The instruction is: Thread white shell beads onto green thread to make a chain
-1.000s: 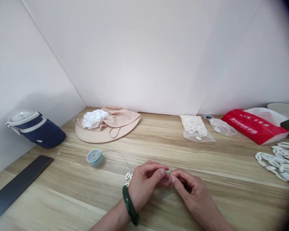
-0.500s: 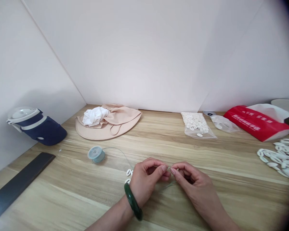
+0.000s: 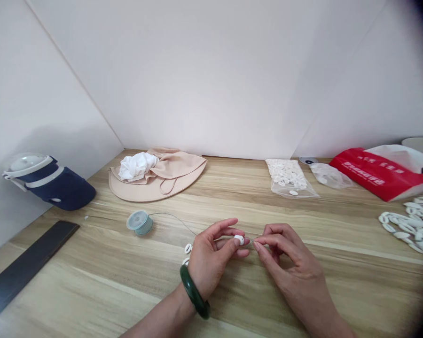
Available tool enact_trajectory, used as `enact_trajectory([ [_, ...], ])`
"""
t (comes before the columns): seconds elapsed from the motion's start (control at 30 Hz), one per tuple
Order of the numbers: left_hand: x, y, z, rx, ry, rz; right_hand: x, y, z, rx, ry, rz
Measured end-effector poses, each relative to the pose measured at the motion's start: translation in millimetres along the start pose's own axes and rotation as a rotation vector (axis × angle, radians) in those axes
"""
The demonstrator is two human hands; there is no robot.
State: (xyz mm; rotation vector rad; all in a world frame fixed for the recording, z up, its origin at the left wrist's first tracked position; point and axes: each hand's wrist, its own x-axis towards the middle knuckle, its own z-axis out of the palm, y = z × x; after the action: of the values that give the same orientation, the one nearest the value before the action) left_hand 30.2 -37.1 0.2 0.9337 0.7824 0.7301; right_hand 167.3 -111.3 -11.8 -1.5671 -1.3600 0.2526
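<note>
My left hand, with a dark green bangle at the wrist, pinches a white cowrie shell between thumb and fingers; a small dark hole shows in it. Close by on the right, my right hand has its thumb and forefinger pressed together on what looks like the thin cord, faint between the two hands. A pale blue-green spool of cord stands to the left, its cord running behind my left hand. Beside that wrist lie loose cowrie shells, partly covered.
At the back lies a beige sun hat with white cloth. A navy bottle and dark flat bar are left. Rightward are a bag of shells, another clear bag, a red packet and strung shells.
My hands have moved slightly apart. The shell now shows in my left fingers, which have spread a little. The view has shifted slightly.
</note>
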Motion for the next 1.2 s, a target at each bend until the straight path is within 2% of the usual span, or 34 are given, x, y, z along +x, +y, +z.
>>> enact_trajectory([
  [0.23,-0.3,0.6,1.5,-0.010,-0.006,-0.001,-2.0,2.8,0.9,-0.034,-0.058,-0.005],
  [0.57,-1.1,-0.8,2.1,-0.019,-0.019,-0.010,-2.5,5.6,1.8,-0.082,-0.071,-0.027],
  [0.73,-1.2,-3.8,0.5,0.021,-0.043,0.033,-3.8,8.1,3.3,-0.073,-0.098,-0.017],
  [1.0,-5.5,-7.3,-1.1,0.350,-0.091,0.295,-4.6,11.5,6.7,0.035,-0.123,0.096],
  [1.2,-8.0,-4.7,-4.1,0.699,-0.144,0.452,-2.8,9.2,7.0,0.219,-0.180,0.274],
])
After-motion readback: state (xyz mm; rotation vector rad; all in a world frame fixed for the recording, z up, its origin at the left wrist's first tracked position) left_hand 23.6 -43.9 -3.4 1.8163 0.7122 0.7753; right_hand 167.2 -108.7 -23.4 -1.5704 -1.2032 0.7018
